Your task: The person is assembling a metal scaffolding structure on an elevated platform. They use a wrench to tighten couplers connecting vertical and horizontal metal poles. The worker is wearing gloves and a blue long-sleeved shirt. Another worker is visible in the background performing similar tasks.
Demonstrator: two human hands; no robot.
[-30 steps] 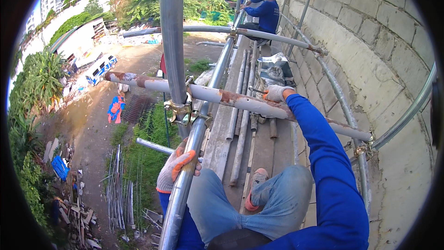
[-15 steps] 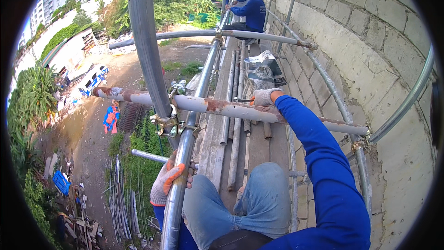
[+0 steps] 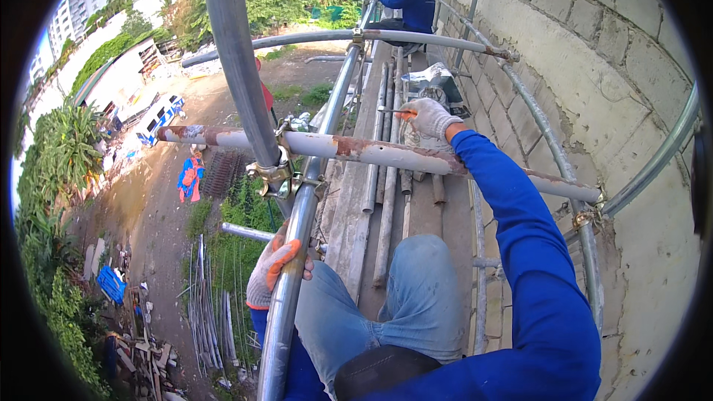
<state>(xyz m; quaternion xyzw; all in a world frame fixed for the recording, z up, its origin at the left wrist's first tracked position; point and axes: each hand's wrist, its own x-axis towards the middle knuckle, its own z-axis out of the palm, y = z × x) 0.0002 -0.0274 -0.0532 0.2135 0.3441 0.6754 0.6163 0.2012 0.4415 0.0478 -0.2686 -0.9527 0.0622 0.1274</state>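
My left hand [image 3: 273, 271], in a grey knit glove with orange on it, is wrapped around a shiny scaffold pipe [image 3: 286, 319] running away from me along the left side. My right hand [image 3: 427, 119], also gloved, is closed on a slim metal wrench [image 3: 386, 110] and raised just beyond the rusty, white-painted crossbar [image 3: 371, 151]. The wrench's head points left; its handle is mostly hidden in my fingers. Metal clamps [image 3: 278, 177] join the upright pole [image 3: 241, 52], the crossbar and the shiny pipe. The wrench is apart from these clamps.
Loose pipes [image 3: 390, 215] lie along the planks [image 3: 347, 234] ahead of my knees, beside a printed sack [image 3: 438, 89]. A block wall [image 3: 594, 104] rises on the right. Two people in blue [image 3: 412, 6] are farther along the scaffold. To the left is a drop to ground [image 3: 148, 230] with scrap.
My right hand has lifted the wrench higher above the crossbar. My left hand stays around the pipe. The view has shifted slightly, and a red shape now shows beyond the upright pole.
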